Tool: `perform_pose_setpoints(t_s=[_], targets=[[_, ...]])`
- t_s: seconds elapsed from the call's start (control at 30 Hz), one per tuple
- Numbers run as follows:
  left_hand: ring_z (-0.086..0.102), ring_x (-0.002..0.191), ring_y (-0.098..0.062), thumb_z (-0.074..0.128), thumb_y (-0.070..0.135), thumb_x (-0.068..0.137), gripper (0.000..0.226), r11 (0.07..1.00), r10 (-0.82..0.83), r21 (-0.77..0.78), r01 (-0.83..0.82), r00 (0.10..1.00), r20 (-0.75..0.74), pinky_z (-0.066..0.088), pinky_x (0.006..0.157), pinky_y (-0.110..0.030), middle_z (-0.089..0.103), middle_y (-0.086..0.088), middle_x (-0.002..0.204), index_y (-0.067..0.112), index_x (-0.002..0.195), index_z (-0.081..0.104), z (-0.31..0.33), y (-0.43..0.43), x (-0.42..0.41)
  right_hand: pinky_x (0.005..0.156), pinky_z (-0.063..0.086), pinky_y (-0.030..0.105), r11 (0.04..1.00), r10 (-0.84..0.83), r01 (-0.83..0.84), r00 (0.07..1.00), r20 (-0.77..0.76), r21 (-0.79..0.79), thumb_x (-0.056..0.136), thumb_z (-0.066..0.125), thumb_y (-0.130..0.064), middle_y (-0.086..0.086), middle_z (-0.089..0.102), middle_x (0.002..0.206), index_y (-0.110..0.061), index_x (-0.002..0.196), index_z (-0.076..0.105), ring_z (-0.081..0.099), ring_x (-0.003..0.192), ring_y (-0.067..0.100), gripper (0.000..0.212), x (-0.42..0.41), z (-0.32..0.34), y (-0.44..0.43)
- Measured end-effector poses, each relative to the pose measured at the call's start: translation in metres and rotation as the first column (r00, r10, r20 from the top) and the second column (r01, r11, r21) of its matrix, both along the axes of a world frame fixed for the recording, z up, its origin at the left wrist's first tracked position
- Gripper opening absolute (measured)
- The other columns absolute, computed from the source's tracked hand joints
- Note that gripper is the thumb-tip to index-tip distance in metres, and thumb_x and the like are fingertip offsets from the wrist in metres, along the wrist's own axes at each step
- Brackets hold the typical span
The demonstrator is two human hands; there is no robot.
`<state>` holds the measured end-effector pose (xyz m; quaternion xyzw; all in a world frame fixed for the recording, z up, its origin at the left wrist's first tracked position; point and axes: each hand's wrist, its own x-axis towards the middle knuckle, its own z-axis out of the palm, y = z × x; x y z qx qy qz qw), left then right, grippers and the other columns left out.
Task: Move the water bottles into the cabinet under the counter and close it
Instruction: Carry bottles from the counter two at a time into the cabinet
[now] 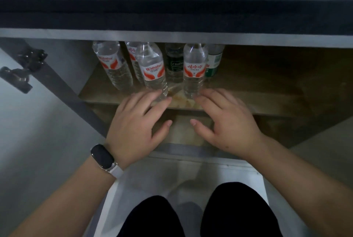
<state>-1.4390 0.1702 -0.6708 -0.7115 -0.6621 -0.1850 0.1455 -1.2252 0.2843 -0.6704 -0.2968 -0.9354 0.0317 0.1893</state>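
One bottle (153,70) reads Wahaha; cabinet (267,87) open

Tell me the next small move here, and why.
Probably draw both hands back out of the cabinet: the left hand and right hand lie open by the two front bottles, which stand upright on the shelf with the others, so only closing the door seems left.

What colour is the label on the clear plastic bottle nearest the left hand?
White label with red shapes and lettering; head view shows it.
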Motion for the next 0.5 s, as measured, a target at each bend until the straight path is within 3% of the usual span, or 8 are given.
perform_pose_setpoints(t_s=[0.2, 0.5], targets=[[0.052, 0.123, -0.032, 0.066, 0.035, 0.088, 0.046, 0.991, -0.017, -0.13, 0.021, 1.0, 0.026, 0.04, 0.1, -0.047, 0.061, -0.01, 0.134, 0.014, 0.129, 0.066, 0.07, -0.022, 0.02, 0.089, 0.047, 0.041, 0.998, -0.013, 0.018, 0.995, 0.095, -0.054, 0.09, 0.05, -0.051, 0.009, 0.061, 0.131, -0.014, 0.125, 0.065, 0.055, 0.12, 0.032, 0.053, 0.019, 0.066, -0.026], [0.054, 0.125, -0.033, 0.051, 0.042, 0.094, 0.045, 0.956, -0.074, -0.277, 0.098, 0.993, 0.095, 0.044, 0.101, -0.05, 0.06, -0.009, 0.136, 0.017, 0.13, 0.064, 0.229, -0.064, 0.047, 0.095, 0.05, 0.048, 0.985, -0.101, 0.129, 0.969, 0.225, -0.115, 0.091, 0.042, -0.053, 0.008, 0.063, 0.128, -0.018, 0.124, 0.064, 0.059, 0.117, 0.033, 0.053, 0.058, 0.242, -0.087]])
